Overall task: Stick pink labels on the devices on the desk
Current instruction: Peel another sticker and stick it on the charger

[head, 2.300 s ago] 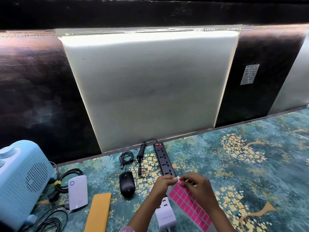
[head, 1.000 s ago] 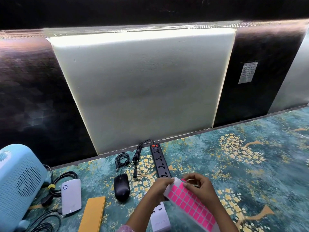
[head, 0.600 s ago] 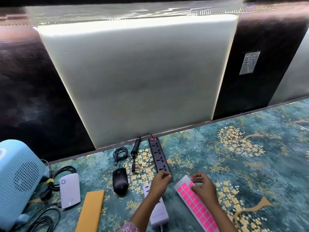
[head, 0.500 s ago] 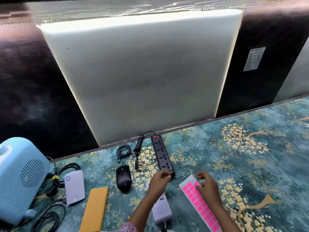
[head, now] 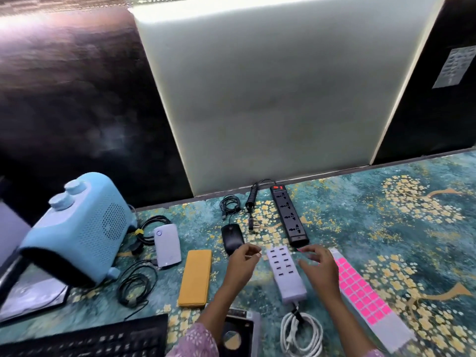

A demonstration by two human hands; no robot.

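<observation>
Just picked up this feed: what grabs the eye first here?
The bright pink label sheet lies at the right, by the right hand. A bulky pale blue heater stands at the far left. In the middle, a white charger with rows of ports lies between the right hand and the left hand.

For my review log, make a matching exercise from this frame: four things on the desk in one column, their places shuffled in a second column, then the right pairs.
Things
1. black mouse
2. black power strip
3. white USB charger
4. pink label sheet

Places
A. lies between the left hand and the right hand
B. reaches closest to the wall panel
C. to the right of the right hand
D. just beyond the left hand's fingers, left of the charger

Pairs: 1-D, 2-B, 3-A, 4-C
</observation>
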